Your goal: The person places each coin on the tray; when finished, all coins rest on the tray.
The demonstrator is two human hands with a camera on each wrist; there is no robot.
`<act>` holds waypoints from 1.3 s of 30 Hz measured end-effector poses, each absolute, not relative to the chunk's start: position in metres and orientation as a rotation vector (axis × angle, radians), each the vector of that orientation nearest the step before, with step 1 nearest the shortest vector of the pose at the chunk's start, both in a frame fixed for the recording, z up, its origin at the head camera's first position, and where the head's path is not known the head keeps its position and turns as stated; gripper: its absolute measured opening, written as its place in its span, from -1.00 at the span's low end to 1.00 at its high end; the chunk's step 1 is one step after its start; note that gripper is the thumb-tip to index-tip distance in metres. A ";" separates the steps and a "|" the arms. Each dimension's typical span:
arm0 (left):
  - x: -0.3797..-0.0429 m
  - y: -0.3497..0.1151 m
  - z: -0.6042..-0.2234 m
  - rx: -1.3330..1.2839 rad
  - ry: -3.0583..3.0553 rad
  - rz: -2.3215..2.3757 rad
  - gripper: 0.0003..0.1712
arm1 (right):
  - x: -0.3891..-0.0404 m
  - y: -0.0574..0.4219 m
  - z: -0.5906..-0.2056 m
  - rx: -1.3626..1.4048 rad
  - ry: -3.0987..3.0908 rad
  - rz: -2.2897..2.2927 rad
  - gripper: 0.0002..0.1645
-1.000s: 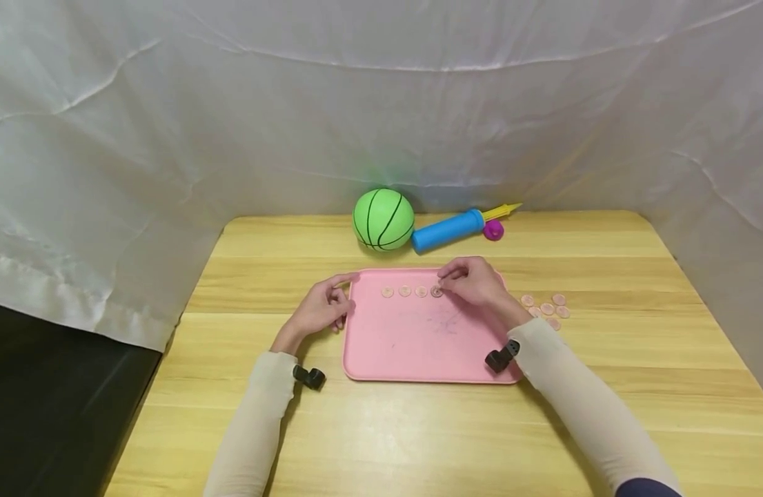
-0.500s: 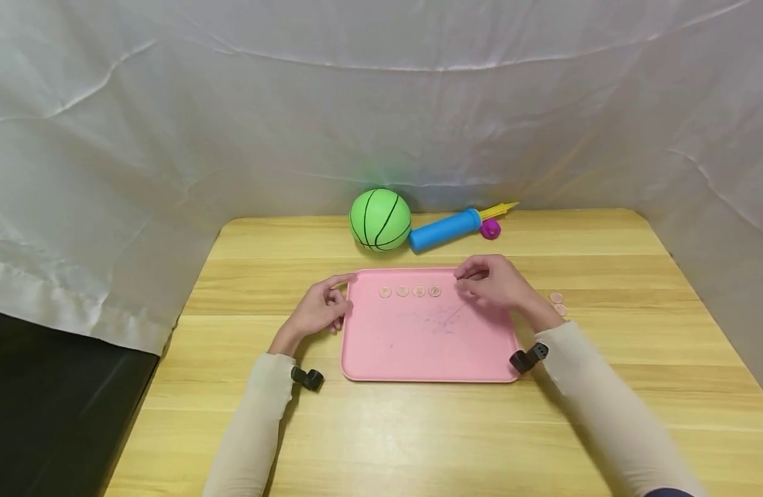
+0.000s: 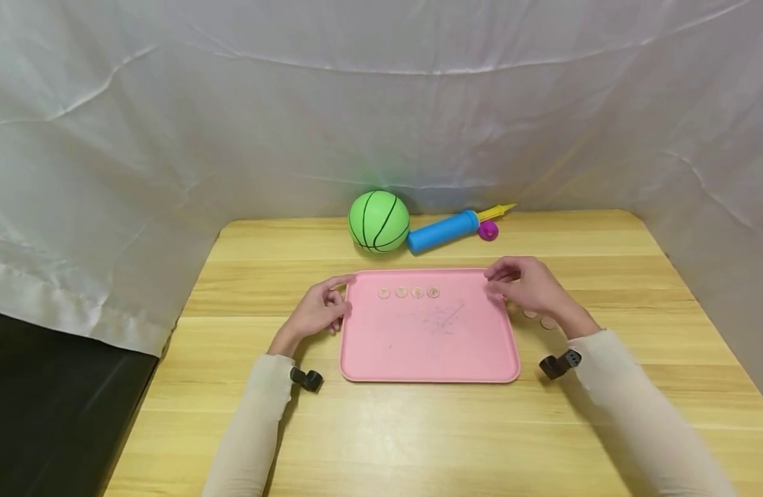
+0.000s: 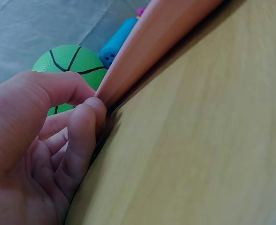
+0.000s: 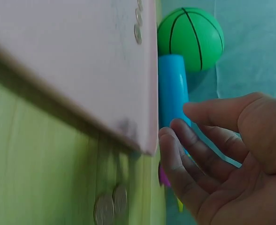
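Note:
A pink tray (image 3: 428,345) lies on the table, with several copper-coloured coins (image 3: 417,293) in a row near its far rim. My left hand (image 3: 316,307) pinches the tray's left rim near the far corner; thumb and fingertip meet at the edge in the left wrist view. Over the tray's far right corner, my right hand (image 3: 530,284) has loosely bent fingers with nothing between them. In the right wrist view its thumb (image 5: 213,111) stands apart from the fingertips. More coins (image 3: 548,322) lie on the table right of the tray, partly hidden under this hand.
A green ball (image 3: 378,221) with black lines stands behind the tray. Beside it lies a blue hand pump (image 3: 443,232) with a yellow tip, and a small purple piece (image 3: 488,230). A grey cloth (image 3: 381,103) hangs behind the wooden table (image 3: 388,435).
My right hand has moved right, away from the last coin in the row, to the tray's right corner. That coin stays in the row. The left hand keeps its place.

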State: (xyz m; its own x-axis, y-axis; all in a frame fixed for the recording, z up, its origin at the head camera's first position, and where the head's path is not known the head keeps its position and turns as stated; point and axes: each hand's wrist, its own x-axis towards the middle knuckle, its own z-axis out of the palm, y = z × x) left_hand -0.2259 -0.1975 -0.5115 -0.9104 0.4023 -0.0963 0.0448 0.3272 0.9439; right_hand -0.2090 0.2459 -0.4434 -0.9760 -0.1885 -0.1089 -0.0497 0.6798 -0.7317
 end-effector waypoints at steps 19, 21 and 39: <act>-0.226 -0.197 -0.512 0.399 2.282 1.606 -0.25 | -0.203 0.289 -0.446 -0.175 2.771 -1.128 -0.65; -0.227 -0.197 -0.512 0.397 2.281 1.608 -0.25 | -0.201 0.291 -0.449 -0.179 2.773 -1.131 -0.66; -0.227 -0.197 -0.513 0.414 2.286 1.613 -0.25 | -0.194 0.301 -0.463 -0.129 2.767 -1.095 -0.55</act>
State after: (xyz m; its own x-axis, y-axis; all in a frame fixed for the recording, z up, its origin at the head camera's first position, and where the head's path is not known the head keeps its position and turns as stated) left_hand -0.2267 -0.1974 -0.5128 -0.9095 0.4065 -0.0864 0.0547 0.3233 0.9447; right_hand -0.1935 0.3012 -0.4629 -0.9831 -0.1393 -0.1189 -0.0202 0.7278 -0.6855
